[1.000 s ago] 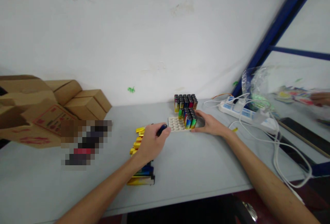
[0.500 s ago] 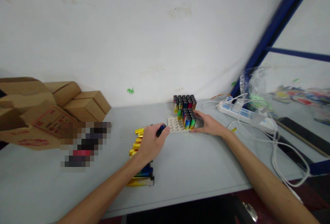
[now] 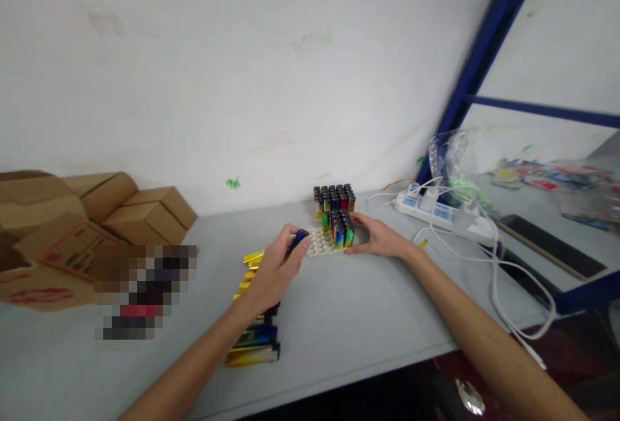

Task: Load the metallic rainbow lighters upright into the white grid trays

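Near the bench's (image 3: 368, 318) far edge, a dark blue lighter (image 3: 299, 238) is pinched in the left hand (image 3: 274, 266); it should be lowered upright into the white socketed tray (image 3: 317, 244), steadied by the spread right hand (image 3: 375, 237).

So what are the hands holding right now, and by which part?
The left hand pinches a blue lighter by its lower body, its top poking out. The right hand rests against the white tray, gripping nothing.
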`<action>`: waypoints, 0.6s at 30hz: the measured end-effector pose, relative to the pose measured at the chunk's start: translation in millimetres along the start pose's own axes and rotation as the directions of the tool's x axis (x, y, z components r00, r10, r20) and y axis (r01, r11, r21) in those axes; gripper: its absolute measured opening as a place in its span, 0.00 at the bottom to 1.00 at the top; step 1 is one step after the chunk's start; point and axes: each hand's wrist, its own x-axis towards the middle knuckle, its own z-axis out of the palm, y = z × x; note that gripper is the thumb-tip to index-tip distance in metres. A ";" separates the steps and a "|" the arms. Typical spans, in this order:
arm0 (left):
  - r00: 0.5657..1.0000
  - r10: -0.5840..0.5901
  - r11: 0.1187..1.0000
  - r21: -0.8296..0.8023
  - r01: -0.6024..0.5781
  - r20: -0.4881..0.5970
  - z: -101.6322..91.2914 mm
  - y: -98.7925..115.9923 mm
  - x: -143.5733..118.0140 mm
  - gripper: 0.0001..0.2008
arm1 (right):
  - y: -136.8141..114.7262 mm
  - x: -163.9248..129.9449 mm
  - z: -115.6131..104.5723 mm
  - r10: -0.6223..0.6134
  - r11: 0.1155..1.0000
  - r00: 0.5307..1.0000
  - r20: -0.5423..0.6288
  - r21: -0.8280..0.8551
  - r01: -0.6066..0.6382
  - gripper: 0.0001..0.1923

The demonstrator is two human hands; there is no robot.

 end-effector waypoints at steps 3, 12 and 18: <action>0.998 0.028 0.988 -0.150 -0.018 0.062 1.5 -3.6 16.8 0.13 | -2.5 0.7 -0.3 -0.020 1.000 1.000 -0.007 0.009 0.021 0.46; 0.995 0.095 0.994 0.051 -0.095 -0.009 5.1 -26.9 74.2 0.19 | -0.1 1.6 -0.2 -0.052 0.999 0.999 0.001 -0.009 0.052 0.47; 0.982 0.186 0.966 0.182 -0.185 0.011 13.0 -38.2 81.1 0.18 | 0.1 1.8 -0.4 -0.068 0.998 0.998 0.007 0.000 0.068 0.45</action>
